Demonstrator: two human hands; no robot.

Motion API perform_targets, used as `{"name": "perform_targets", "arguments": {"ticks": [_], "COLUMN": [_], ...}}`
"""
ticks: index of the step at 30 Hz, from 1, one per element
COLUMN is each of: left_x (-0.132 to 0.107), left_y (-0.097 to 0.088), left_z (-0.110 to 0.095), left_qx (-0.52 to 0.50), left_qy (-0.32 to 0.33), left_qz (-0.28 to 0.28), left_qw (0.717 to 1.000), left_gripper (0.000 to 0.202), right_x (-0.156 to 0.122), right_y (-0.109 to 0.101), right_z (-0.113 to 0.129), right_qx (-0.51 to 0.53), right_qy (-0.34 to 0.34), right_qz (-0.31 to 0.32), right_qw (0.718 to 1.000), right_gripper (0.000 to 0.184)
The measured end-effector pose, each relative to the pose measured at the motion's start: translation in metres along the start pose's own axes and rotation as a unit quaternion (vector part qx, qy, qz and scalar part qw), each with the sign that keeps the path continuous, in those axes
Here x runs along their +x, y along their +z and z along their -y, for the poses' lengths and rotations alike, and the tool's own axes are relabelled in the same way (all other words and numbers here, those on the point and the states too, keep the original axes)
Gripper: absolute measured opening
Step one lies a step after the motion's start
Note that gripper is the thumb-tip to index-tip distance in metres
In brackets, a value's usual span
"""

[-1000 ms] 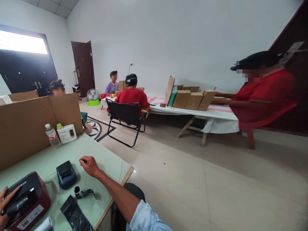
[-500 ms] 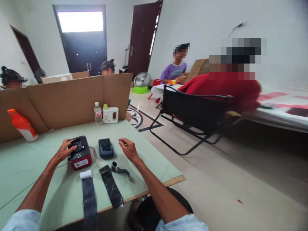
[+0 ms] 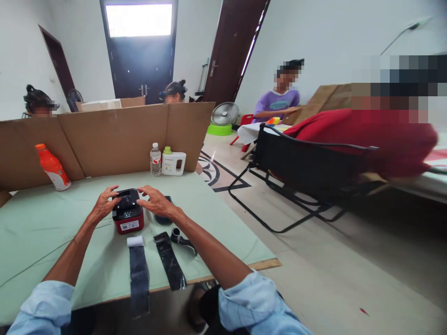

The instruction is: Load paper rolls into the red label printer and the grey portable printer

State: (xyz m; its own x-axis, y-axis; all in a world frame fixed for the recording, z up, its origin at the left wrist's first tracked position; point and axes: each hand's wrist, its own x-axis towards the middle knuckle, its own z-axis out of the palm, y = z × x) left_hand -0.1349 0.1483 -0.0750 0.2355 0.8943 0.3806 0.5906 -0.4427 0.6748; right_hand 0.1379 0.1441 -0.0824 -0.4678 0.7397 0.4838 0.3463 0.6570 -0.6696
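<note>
Green counter (image 3: 96, 274): left hand (image 3: 104, 204) curled at red box (image 3: 128, 213), I can't tell grip; right hand (image 3: 155, 200) half-open, seemingly empty; likely positioning, steadiness next.

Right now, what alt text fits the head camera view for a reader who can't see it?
A person's left hand and right hand flank a red-and-black device on a pale green table. Two dark strips lie nearer the wearer; a cardboard screen stands behind.
</note>
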Motion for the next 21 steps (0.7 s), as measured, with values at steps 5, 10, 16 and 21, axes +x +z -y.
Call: {"name": "perform_targets", "arguments": {"ticks": [5, 10, 16, 21], "left_x": [-0.015, -0.045, -0.064, -0.047], "left_y": [-0.005, 0.001, -0.007, -0.019], "left_z": [-0.021, -0.029, -0.030, -0.013], "left_qx": [-0.036, 0.003, 0.041, 0.038], "left_qy": [0.045, 0.081, 0.095, 0.033], "left_qz": [0.028, 0.047, 0.107, 0.052], "left_qw": [0.998, 0.996, 0.989, 0.997], "left_gripper": [0.024, 0.029, 0.039, 0.038], "right_x": [0.004, -0.012, -0.042, -0.051], "right_y": [0.010, 0.022, 0.028, 0.027], "right_z": [0.004, 0.011, 0.018, 0.017], "right_qx": [0.017, -0.023, -0.099, -0.068], "right_qy": [-0.026, -0.068, -0.107, -0.111], "right_qz": [0.030, 0.022, 0.051, 0.051], "right_qw": [0.999, 0.997, 0.988, 0.990], "right_gripper": [0.045, 0.041, 0.037, 0.037]}}
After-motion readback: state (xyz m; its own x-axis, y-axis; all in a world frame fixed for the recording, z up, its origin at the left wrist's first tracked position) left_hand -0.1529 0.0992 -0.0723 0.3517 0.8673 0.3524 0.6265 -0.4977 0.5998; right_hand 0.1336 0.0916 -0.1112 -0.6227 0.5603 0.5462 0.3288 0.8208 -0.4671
